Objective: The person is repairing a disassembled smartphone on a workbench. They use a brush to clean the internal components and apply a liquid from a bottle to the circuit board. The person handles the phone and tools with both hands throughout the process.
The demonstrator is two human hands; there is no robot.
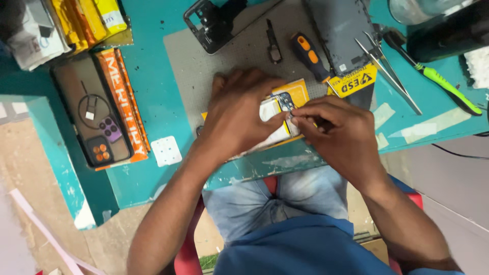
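1. At the far left corner of the teal workbench (147, 109), a pile of yellow packets (86, 18) lies beside a heap of pale wrappers (35, 35).
2. Just right of them, a dark phone case (91, 114) rests on an orange box (125, 102); a small white square part (166, 150) sits nearer.
3. On the grey mat (244, 56), a black phone frame (216, 23) lies at the far edge.
4. The left hand (239, 114) presses flat, fingers together, on an opened phone (277, 109) lying on a yellow pad at the mat's near edge.
5. The right hand (338, 132), fingertips pinched, touches a tiny part at the phone's top; what it pinches cannot be told.
6. Farther right lie an orange-handled screwdriver (308, 56), a dark back panel (341, 33), tweezers (387, 69) and a green-handled tool (448, 86).
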